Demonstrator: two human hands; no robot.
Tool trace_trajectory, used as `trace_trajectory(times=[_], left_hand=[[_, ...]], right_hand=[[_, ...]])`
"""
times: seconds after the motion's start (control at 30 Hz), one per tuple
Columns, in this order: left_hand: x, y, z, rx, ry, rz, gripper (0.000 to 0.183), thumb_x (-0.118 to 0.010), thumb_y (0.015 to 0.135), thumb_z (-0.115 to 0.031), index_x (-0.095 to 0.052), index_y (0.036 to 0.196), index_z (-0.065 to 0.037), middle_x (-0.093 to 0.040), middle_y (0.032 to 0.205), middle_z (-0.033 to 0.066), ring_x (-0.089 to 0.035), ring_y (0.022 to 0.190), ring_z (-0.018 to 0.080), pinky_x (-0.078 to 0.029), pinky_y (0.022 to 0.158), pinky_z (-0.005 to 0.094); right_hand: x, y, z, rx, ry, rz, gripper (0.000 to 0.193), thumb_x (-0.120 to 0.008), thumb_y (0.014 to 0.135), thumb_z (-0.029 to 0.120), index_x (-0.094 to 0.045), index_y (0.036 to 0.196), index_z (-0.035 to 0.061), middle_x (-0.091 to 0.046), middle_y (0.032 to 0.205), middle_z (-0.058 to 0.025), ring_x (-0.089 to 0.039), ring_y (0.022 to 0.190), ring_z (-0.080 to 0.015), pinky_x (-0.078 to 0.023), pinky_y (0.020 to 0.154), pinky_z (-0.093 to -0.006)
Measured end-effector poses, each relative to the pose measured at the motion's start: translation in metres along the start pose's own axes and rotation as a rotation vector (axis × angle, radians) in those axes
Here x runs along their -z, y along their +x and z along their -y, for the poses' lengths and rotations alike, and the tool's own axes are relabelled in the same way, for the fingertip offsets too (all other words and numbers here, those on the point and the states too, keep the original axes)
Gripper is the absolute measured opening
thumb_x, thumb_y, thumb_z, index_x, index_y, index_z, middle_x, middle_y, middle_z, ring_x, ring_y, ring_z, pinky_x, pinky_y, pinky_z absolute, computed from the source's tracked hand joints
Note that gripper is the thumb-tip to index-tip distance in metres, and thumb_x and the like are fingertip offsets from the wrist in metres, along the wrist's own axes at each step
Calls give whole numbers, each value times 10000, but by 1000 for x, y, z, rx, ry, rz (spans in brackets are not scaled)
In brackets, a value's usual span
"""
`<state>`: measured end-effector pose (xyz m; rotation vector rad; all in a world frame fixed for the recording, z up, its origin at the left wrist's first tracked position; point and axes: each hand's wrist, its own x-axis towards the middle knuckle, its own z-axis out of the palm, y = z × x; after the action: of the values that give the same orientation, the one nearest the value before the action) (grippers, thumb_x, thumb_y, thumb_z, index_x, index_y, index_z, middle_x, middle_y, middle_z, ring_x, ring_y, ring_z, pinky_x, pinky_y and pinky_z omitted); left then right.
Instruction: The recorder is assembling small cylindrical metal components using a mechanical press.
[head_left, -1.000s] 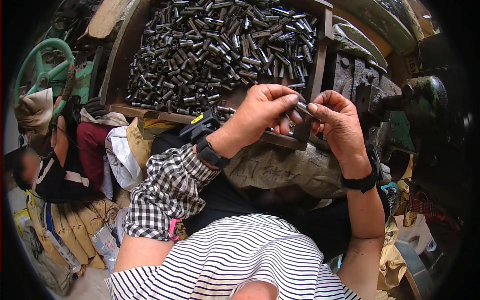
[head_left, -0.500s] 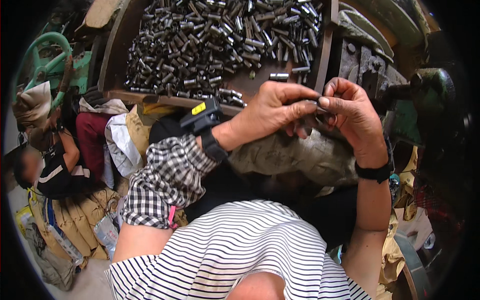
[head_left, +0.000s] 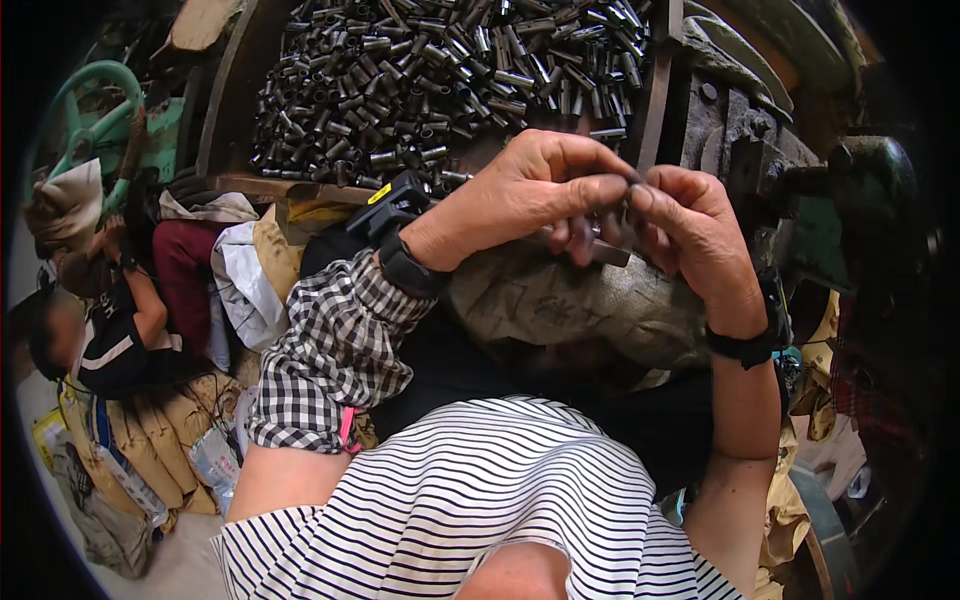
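Observation:
My left hand [head_left: 545, 190], in a checked sleeve cover, meets my right hand [head_left: 695, 225] in front of the tray. Both thumbs and forefingers are pinched together at the fingertips, and whatever is between them is too small and dark to make out. Below that pinch, a short grey metal piece [head_left: 611, 254], perhaps a tube, sticks out from under the curled fingers of my left hand. The other fingers of my right hand bend inward, partly blurred. Beyond my hands, many short dark metal tubes [head_left: 400, 95] lie heaped in a wooden tray [head_left: 655, 110].
Under my hands lies a grey cloth bundle [head_left: 570, 305]. Greasy dark machinery [head_left: 735, 140] stands at the right, and a green handwheel [head_left: 90, 130] at the far left. Another person [head_left: 120, 320] sits at the left beside stacked tan sacks [head_left: 150, 445].
My left hand has risen slightly and tilted, and a grey metal piece now shows below its fingers. My right hand has shifted a little, still meeting the left at the fingertips.

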<state>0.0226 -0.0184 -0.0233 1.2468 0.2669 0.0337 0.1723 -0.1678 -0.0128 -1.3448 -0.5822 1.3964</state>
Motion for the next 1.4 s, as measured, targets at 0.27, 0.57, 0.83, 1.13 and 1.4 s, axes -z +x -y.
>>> trace_trajectory(times=[0.27,0.57,0.83,1.13,1.4], left_hand=[[4,-2,2,156,-266,349,338,-708,732,-63,-480,976,-15,-619,843,89,-651,640,115,-479,440,158],[2,5,7,-16,-84,82,216,-541,932,-214,-504,1012,-16,-626,729,64,-588,501,83,-449,427,163],[5,9,15,-45,-38,-65,291,-507,947,-290,-521,1037,-14,-630,795,75,-601,589,76,-448,452,153],[-12,23,27,-28,-457,74,748,-337,874,-672,-578,1107,-3,-628,1006,99,-592,939,184,-439,890,310],[-15,8,20,-73,-361,17,662,-340,927,-571,-623,978,24,-644,924,104,-606,821,153,-476,655,245]], right_hand=[[-10,-8,0,-93,116,183,234,-682,832,235,-585,715,57,-477,551,56,-366,393,-2,-229,346,-159],[-8,1,-15,18,150,-153,285,-607,892,299,-619,795,32,-560,579,-5,-441,410,-12,-274,354,-145],[-12,0,-13,75,39,-148,307,-559,921,296,-617,848,3,-566,582,-19,-444,410,-17,-309,356,-147],[-40,-6,-16,54,10,-14,279,-554,927,282,-614,819,32,-519,611,34,-445,467,-20,-294,380,-158],[-52,-6,-21,168,-122,3,295,-551,929,283,-577,774,33,-476,620,43,-369,475,-9,-254,419,-170]])
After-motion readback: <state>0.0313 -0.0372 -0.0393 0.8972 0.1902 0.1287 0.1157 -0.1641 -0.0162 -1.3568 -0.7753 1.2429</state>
